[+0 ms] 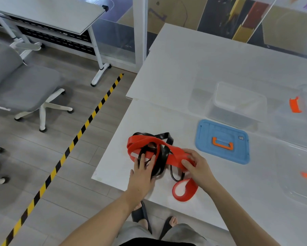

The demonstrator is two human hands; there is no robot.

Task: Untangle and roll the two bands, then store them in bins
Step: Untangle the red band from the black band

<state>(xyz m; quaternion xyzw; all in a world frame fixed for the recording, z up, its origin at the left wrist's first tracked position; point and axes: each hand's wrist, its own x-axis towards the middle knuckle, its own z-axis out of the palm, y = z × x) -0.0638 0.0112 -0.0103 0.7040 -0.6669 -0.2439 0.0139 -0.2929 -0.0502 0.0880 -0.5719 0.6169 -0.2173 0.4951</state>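
A red band and a black band lie tangled together near the left front corner of the white table. One red loop curls toward the table's front edge. My left hand rests flat on the tangle, fingers spread over the black strands. My right hand pinches the red band at the right side of the tangle. A clear plastic bin stands open behind, its blue lid with an orange handle lying flat beside the bands.
A second clear bin with an orange latch sits at the far right, and another clear container lies at the right edge. On the floor to the left are a grey office chair, yellow-black tape and a desk.
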